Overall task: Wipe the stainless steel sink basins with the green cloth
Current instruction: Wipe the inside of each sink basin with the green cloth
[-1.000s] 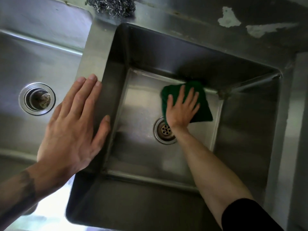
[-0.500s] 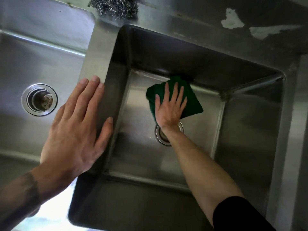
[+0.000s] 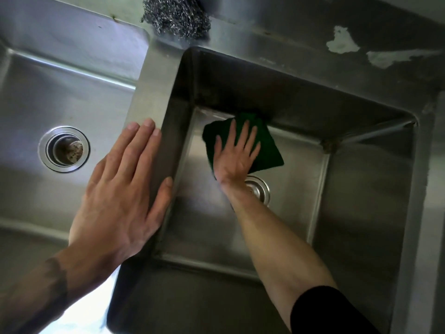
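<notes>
While left hand [image 3: 120, 196] lies flat, fingers together, on the brushed-steel divider [image 3: 154, 75], right hand [image 3: 234, 160] presses splayed fingers on the square green cloth [image 3: 267, 145] at the right basin [image 3: 368, 201] floor's far edge. Wrist hides half the round drain [image 3: 261, 189]. Wiry steel wool [image 3: 177, 16] on back ledge [image 3: 277, 27], top cropped.

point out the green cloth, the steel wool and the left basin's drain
green cloth [image 3: 267, 150], head view, bare right part
steel wool [image 3: 177, 15], head view, middle of the wad
left basin drain [image 3: 64, 148], head view, its centre
</notes>
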Demonstrator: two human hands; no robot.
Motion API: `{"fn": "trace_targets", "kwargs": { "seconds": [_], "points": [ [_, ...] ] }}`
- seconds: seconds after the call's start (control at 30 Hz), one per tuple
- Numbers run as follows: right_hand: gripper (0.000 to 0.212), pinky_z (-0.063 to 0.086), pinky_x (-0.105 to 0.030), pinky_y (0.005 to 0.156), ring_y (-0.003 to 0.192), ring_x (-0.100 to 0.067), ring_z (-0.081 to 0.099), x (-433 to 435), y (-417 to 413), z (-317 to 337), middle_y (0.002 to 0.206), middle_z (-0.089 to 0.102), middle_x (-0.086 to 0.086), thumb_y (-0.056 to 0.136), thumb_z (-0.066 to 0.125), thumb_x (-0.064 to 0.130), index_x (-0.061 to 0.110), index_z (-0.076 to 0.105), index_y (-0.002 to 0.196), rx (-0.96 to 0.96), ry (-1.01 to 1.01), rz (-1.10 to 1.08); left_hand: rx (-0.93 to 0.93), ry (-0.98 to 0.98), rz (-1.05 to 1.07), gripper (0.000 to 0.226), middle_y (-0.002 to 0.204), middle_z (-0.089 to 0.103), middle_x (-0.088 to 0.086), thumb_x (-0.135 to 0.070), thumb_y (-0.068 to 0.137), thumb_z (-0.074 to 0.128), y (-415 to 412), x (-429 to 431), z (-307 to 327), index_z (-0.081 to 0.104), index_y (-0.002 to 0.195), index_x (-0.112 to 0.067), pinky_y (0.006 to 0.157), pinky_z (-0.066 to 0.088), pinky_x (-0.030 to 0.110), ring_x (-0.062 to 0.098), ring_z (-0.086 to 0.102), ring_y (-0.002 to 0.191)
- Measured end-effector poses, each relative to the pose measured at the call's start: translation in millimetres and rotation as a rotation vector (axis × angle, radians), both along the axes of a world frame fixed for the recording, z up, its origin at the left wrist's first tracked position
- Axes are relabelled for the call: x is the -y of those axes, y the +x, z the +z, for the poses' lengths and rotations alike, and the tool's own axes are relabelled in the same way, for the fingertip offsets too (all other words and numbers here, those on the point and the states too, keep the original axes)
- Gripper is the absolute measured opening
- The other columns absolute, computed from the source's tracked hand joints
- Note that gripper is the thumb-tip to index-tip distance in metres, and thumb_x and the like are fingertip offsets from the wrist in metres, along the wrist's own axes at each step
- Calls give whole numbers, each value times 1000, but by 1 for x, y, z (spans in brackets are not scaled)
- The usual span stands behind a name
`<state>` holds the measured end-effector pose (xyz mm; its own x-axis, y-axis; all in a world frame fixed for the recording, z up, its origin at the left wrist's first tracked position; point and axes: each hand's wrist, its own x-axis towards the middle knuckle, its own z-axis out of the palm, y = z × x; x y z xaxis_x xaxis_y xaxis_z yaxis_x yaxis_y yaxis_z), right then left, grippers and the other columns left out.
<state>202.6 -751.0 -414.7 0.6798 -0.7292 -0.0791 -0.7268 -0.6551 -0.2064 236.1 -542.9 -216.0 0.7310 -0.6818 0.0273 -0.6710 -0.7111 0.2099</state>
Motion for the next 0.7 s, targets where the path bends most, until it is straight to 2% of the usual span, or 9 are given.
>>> {"fn": "trace_targets", "kwargs": {
  "seconds": [0.07,0.13,0.23,0.3,0.4,0.47,0.57,0.7],
  "points": [
    [65,20,-57,128,159,-35,23,22,-18,-5,169,32,-13,108,27,58,23,34,163,2,-32,175,8,-3,-8,70,176,21,6,-42,106,38,1,-1,-1,25,166,-9,129,6,24,17,11,165],
    [65,20,-57,127,159,-35,25,52,-46,-8,169,33,-12,108,30,59,25,34,163,-19,-70,175,14,0,-15,71,176,21,6,-42,106,38,2,-1,0,24,167,-9,130,4,23,16,9,165],
    [60,26,-61,124,156,-40,29,91,-89,-6,167,37,-17,109,40,52,20,42,160,-7,-84,-121,3,-1,-8,71,177,20,6,-42,106,38,2,-2,0,23,167,-9,131,7,27,18,11,165],
    [61,24,-63,123,158,-40,24,104,-103,-4,169,30,-18,110,39,49,17,40,161,-19,-60,-259,2,3,-12,71,177,20,6,-42,107,38,3,-2,-1,23,167,-9,131,12,31,20,13,165],
    [63,19,-63,125,160,-40,15,89,-84,-4,172,22,-18,110,35,50,16,34,163,-16,5,-418,13,-2,-13,70,176,21,6,-42,107,38,2,-2,-2,24,167,-8,131,14,33,21,14,165],
    [62,21,-61,124,159,-41,20,59,-55,-3,170,27,-19,109,39,49,14,39,161,38,3,-441,17,-8,-18,70,176,22,7,-41,107,40,2,-2,-2,25,167,-7,130,19,37,22,16,165],
    [62,20,-60,125,158,-42,23,5,-9,0,169,30,-19,109,39,50,15,43,160,79,21,-268,14,-1,-17,71,176,23,8,-39,106,42,2,-1,-1,26,166,-6,128,24,41,23,17,164],
    [66,13,-57,129,162,-35,14,-24,18,-1,173,23,-12,106,28,57,25,34,163,26,77,153,6,0,-20,71,175,24,8,-39,104,43,2,-1,0,29,165,-5,128,25,42,22,17,164]
  ]
}}
